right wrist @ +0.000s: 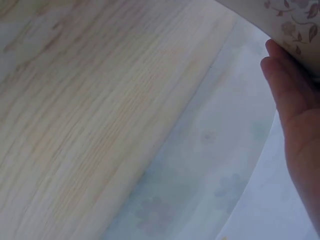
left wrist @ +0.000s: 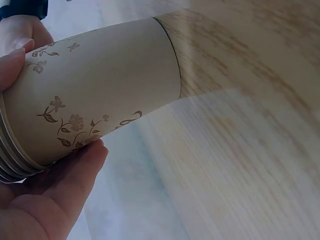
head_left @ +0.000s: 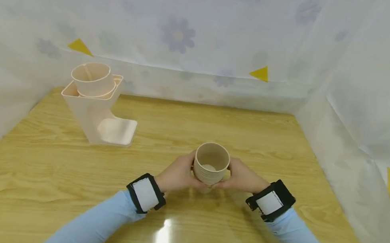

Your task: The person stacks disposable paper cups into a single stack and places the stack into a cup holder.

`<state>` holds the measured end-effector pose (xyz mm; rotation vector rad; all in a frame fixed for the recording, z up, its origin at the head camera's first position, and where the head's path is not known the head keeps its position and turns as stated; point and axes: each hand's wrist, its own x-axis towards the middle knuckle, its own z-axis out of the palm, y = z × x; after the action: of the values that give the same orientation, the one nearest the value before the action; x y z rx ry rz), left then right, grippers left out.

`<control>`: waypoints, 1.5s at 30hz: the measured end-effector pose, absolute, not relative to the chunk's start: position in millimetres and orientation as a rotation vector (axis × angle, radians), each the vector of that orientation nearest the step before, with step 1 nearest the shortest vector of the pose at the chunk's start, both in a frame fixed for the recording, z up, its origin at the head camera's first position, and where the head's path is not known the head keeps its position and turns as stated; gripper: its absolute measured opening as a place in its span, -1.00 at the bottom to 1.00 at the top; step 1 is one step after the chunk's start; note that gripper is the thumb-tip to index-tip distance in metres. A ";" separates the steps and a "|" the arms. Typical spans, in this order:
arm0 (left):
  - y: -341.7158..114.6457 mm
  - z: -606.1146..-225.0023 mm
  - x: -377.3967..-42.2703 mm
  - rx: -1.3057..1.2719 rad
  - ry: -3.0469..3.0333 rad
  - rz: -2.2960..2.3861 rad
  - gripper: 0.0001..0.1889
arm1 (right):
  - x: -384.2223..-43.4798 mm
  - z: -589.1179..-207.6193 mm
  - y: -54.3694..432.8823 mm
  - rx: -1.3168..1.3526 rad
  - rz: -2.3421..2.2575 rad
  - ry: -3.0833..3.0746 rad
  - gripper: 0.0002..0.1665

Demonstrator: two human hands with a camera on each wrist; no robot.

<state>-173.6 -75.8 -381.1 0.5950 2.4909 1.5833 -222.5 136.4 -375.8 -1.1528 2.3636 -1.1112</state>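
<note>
A stack of nested paper cups (head_left: 207, 175) stands upright between both hands at the middle of the table, open mouths facing up. Brown floral print covers the cup wall (left wrist: 95, 85) in the left wrist view, with several stacked rims at one end. From the left side, my left hand (head_left: 179, 172) grips the stack, thumb on the near side and fingers around the far side. My right hand (head_left: 246, 177) holds the opposite side in the same way. Only the edge of the stack shows in the right wrist view, beside the right fingers (right wrist: 282, 85).
At the back left of the wooden table (head_left: 166, 122) stands a pale pink stand (head_left: 88, 117) with a flat foot, a square top and a round tube (head_left: 92, 85) set in it. White flowered sheeting (head_left: 203, 46) with yellow triangles encloses the back and sides.
</note>
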 end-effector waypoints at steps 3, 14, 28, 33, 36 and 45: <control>-79.2 -381.9 -174.7 0.572 2.489 1.585 -0.15 | -223.2 -376.8 133.9 -1.151 -1.123 2.358 -0.22; -101.2 -363.1 -178.8 0.533 2.495 1.702 -0.19 | -228.3 -367.0 122.1 -1.148 -1.207 2.348 -0.13; -113.4 -360.7 -174.0 0.432 2.502 1.819 -0.17 | -235.9 -359.8 102.8 -1.131 -1.318 2.296 -0.24; -117.7 -362.2 -172.1 0.456 2.556 1.826 -0.22 | -235.5 -355.8 95.6 -1.162 -1.327 2.295 -0.25; -120.6 -360.9 -171.2 0.450 2.564 1.845 -0.25 | -235.6 -353.4 91.5 -1.175 -1.328 2.292 -0.26; -123.5 -355.7 -172.2 0.413 2.570 1.855 -0.25 | -238.0 -343.1 84.7 -1.235 -1.357 2.300 -0.29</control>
<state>-172.2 -123.5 -355.7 0.4131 2.5699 1.8550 -238.0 84.7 -343.1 -1.2347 2.3000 -1.3567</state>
